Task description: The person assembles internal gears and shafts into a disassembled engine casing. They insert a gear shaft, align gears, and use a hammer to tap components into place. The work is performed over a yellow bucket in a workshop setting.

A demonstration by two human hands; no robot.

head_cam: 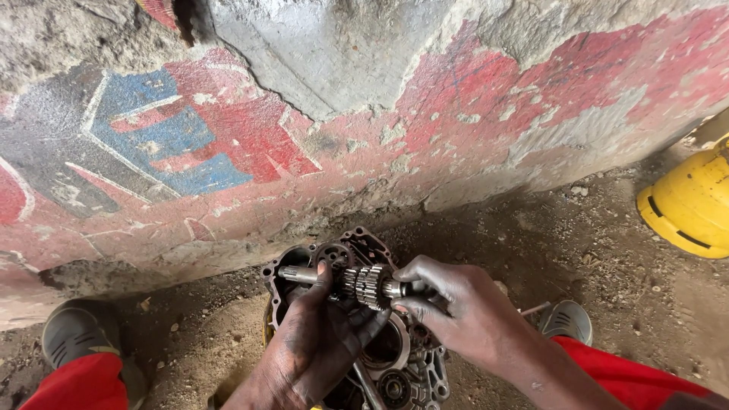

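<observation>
A steel gear shaft with stacked toothed wheels (357, 285) was held level between both hands, just above the dark metal engine case half (395, 364) lying on the dusty ground. The greasy shaft could probably have slipped and fallen into the dirt, so that grit would be picked up by the teeth. The left hand (315, 342) was closed around the shaft from below, with the thumb laid on top. The right hand (448, 304) was pinched narrowly on the shaft's end. A yellow plastic container (687, 201) was seen well apart.
</observation>
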